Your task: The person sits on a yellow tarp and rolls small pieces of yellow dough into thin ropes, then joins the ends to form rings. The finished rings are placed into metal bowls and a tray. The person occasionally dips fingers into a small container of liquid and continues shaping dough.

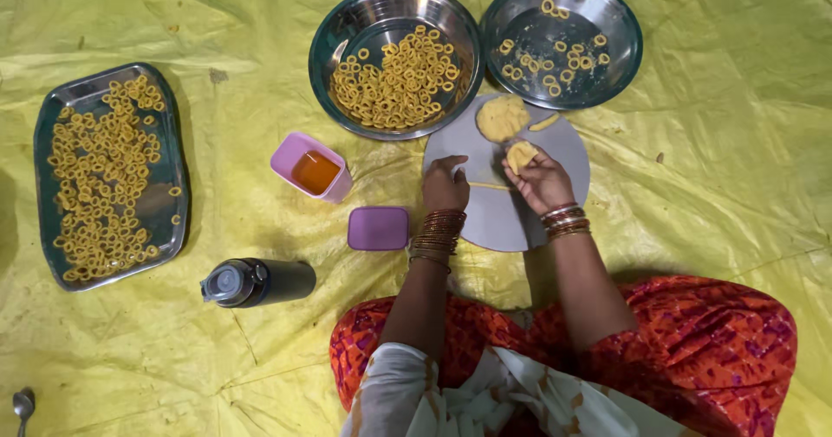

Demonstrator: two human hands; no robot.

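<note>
Your right hand (539,180) cups a lump of dough (521,155) over the middle of the round grey board (555,203). Your left hand (445,186) rests palm-down at the board's left edge, fingers loosely bent, just beside a thin dough strip (490,186). A bigger dough ball (501,117) sits near the board's far edge.

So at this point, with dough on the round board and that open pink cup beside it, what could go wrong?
1. The left hand works close to the open pink square cup of orange liquid; a nudge could spill it onto the yellow sheet.
2. The thin dough strand on the round grey board might break while rolled.
3. The dough lump in the right hand could drop.
</note>
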